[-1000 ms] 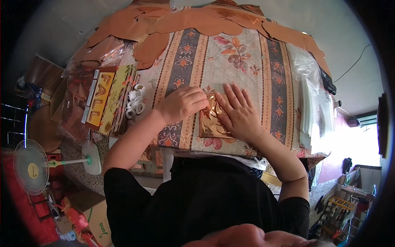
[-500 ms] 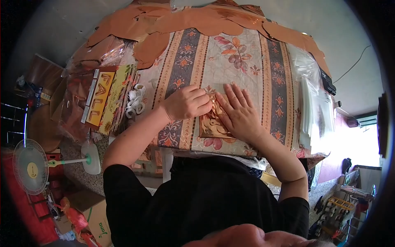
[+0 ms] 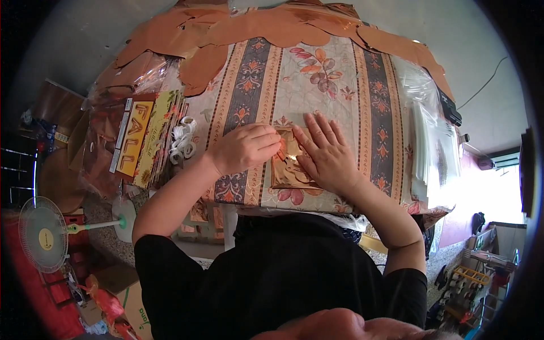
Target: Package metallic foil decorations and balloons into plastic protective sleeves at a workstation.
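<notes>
A small square of shiny copper-coloured foil (image 3: 293, 177) with cut-out curved shapes lies on the patterned tablecloth (image 3: 317, 198) in front of me. My right hand (image 3: 328, 153) rests flat across its right side, fingers stretched out and slightly spread. At the upper left edge of the square, the fingertips of my left hand (image 3: 247, 148) are pinched together. An orange-copper bit shows beside those fingertips, but what they grip is mostly hidden.
Left of my hands lie white ribbon rolls (image 3: 182, 139) and a stack of printed cards (image 3: 148, 141). Brown scalloped sheets (image 3: 266, 27) line the far edge. Clear plastic sleeves (image 3: 429, 150) are stacked at the right. A fan (image 3: 44, 235) stands off the table's left.
My left hand has drawn a little to the left, still pinched, and more of the foil's bright surface shows between the hands. My right hand stays flat on the square.
</notes>
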`<state>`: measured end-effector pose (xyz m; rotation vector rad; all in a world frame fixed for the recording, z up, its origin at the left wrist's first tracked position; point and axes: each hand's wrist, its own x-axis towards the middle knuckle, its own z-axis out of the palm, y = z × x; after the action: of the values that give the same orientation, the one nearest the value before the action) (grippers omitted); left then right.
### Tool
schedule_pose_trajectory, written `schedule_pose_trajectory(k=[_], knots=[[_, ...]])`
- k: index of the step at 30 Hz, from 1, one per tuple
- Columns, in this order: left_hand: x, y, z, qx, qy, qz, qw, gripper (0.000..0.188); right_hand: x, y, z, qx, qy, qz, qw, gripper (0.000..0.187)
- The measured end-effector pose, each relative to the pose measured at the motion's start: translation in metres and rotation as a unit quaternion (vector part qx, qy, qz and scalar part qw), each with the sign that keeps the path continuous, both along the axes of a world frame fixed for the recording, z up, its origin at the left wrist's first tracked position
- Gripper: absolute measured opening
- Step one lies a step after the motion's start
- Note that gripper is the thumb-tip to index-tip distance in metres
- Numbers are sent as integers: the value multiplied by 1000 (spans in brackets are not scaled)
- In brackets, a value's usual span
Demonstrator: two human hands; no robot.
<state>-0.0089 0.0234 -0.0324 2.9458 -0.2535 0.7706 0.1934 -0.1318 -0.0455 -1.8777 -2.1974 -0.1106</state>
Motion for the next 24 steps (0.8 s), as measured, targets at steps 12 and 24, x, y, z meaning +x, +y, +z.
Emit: schedule_pose_trajectory(k=[12, 24], knots=[[-5, -4, -7, -147, 10, 51, 988, 24, 0, 1, 2, -8, 0, -1, 1000, 59], [2, -1, 2, -123, 47, 46, 990, 22, 0, 0, 2, -11, 0, -2, 1000, 57]])
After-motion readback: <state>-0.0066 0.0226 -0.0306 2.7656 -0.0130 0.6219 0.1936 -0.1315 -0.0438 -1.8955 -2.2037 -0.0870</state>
